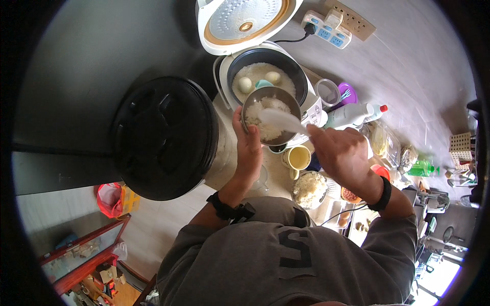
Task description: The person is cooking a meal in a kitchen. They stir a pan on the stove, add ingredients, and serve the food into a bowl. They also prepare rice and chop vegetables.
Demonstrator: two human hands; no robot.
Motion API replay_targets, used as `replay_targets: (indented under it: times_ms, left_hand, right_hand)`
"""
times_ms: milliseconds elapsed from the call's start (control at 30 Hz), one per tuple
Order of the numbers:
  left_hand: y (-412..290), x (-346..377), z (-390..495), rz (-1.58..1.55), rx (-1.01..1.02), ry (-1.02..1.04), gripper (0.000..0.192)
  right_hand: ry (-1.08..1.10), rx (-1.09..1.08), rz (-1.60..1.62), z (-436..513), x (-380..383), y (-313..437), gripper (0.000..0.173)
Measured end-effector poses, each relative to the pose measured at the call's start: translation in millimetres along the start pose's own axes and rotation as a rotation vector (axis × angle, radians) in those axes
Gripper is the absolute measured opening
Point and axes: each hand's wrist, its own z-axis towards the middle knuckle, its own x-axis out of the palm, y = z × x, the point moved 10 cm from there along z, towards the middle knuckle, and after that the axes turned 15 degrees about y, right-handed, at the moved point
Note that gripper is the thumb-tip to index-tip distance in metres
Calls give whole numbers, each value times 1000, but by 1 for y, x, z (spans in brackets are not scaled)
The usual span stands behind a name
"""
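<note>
My left hand (pixel 250 147) grips the rim of a metal bowl (pixel 293 105) with cooked rice (pixel 268 132) in it. A pale rice paddle (pixel 281 119) is in my right hand (pixel 340 155), its blade over the rice in the bowl. Just beyond, partly covered by the bowl, stands a white rice cooker (pixel 314 109) with its lid (pixel 245 19) raised. Inside its dark inner pot (pixel 264 57) are rice (pixel 254 70), two peeled eggs (pixel 245 84) and a light green item (pixel 263 83), mostly hidden by the bowl.
A large black-lidded container (pixel 164 137) stands left of the cooker. Nearer me are a yellow mug (pixel 298 157), a clear glass pitcher (pixel 262 178) and a rice-filled bowl (pixel 310 187). Bottles (pixel 350 114) line the wall at right, below a power strip (pixel 325 30) with a plugged-in cord.
</note>
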Motion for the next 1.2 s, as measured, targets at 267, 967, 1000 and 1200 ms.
replay_targets:
  times_ms: [267,967,1000,1200]
  left_hand:
    - [-4,-9,-4,44,19,-13,69]
    - [37,-21,-50,86,-350,209,69]
    - [36,-22,-50,100,-350,213,69]
    - [24,-22,-51,157,-370,234,72]
  right_hand:
    - [-23,-34,20,4,4,-2,18]
    - [372,-367,-608,132,147,-90,9]
    - [415,-382,-594,133,151,-91,8]
    - [582,-371,-367,141,164,-97,4]
